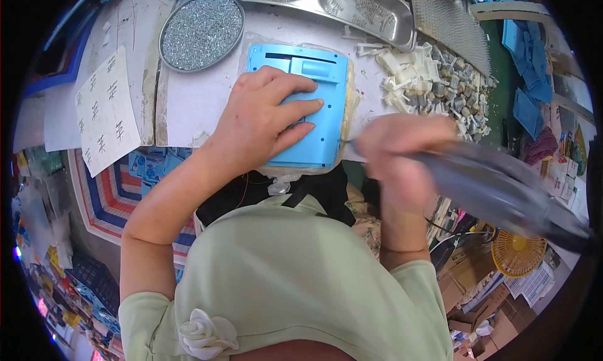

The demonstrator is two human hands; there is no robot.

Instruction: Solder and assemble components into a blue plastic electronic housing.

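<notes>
A light blue plastic casing (336, 103) lies flat on a cream padded block (353, 100) at the table's near edge. Across its left and middle part rests my left hand (264, 113), fingers stretched and spread over the surface, hiding some of its slots. My right hand (405, 154) is closed around a dark grey electric screwdriver (496, 179), held almost level just off the casing's right edge. Hand and tool are smeared by motion. The screwdriver's tip points left toward that edge; whether it touches is not clear.
Small screws fill a round grey tray (162, 47) at the back left. A metal tray (391, 31) with compartments holds small parts behind the casing. White plastic pieces (408, 75) lie heaped at the right. A sheet of paper (103, 125) hangs over the left edge; a yellow fan (518, 253) stands lower right.
</notes>
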